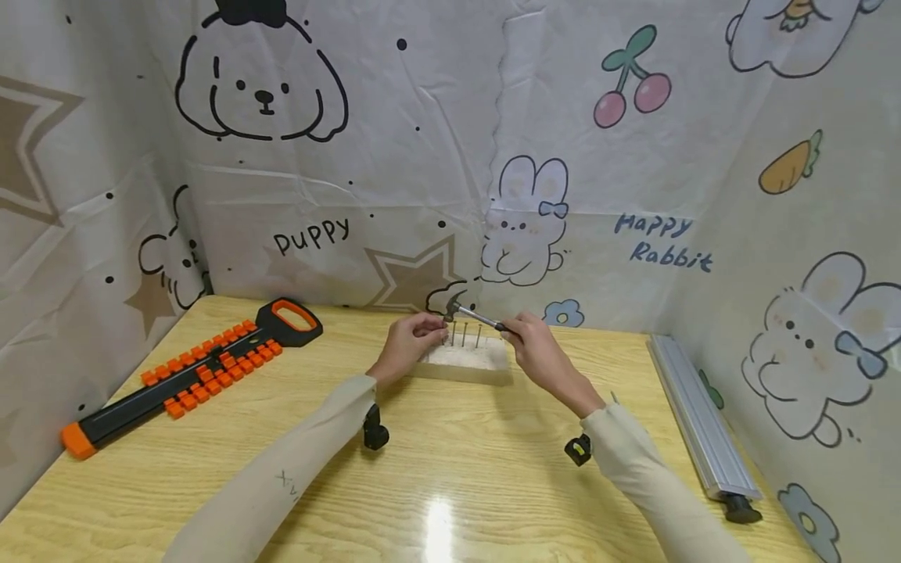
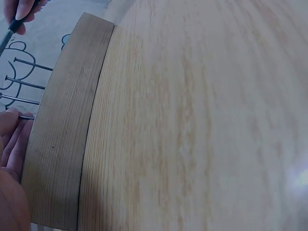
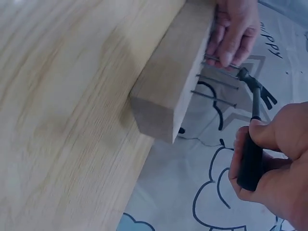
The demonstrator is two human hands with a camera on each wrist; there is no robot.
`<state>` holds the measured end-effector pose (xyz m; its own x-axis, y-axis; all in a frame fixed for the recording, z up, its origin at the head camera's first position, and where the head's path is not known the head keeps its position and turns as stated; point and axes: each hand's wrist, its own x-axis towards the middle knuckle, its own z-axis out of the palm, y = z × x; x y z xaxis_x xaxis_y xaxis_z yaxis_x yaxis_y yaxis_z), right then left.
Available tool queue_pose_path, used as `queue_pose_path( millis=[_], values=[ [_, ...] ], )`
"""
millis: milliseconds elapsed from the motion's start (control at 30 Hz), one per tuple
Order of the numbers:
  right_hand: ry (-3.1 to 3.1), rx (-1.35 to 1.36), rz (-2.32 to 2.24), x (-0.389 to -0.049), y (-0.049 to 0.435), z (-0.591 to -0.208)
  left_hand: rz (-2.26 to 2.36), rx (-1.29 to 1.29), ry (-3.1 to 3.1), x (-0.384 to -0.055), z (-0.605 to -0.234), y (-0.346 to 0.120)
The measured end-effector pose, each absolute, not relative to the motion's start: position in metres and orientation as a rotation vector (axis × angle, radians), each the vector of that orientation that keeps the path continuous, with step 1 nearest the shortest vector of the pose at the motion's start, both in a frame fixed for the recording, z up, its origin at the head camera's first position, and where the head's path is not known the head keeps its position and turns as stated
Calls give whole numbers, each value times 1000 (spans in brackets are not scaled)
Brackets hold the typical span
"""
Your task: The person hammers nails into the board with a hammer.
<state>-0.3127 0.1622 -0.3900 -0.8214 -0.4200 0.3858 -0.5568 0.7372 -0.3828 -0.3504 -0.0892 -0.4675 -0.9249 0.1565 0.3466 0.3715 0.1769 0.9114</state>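
Note:
A pale wooden block lies on the table with several nails standing upright in its top. My left hand is at the block's left end, thumb and fingers pinching a nail low down by the wood. My right hand grips the black handle of a small claw hammer from the block's right side. The hammer's head reaches left over the other nails, right at the top of the pinched nail in the right wrist view. Its claw points away from the block.
A long black bar with orange blocks and a D-shaped handle lies at the left. Along the right side is a silver metal rail with a black knob. Printed cloth walls stand behind the wooden table and beside it.

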Motion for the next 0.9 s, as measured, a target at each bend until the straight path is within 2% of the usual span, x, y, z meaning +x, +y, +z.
queue_pose_path(
  millis=[900],
  values=[
    [-2611, 732, 733, -309, 166, -388, -1839, -515, -2277, -350, -466, -91]
  ],
)
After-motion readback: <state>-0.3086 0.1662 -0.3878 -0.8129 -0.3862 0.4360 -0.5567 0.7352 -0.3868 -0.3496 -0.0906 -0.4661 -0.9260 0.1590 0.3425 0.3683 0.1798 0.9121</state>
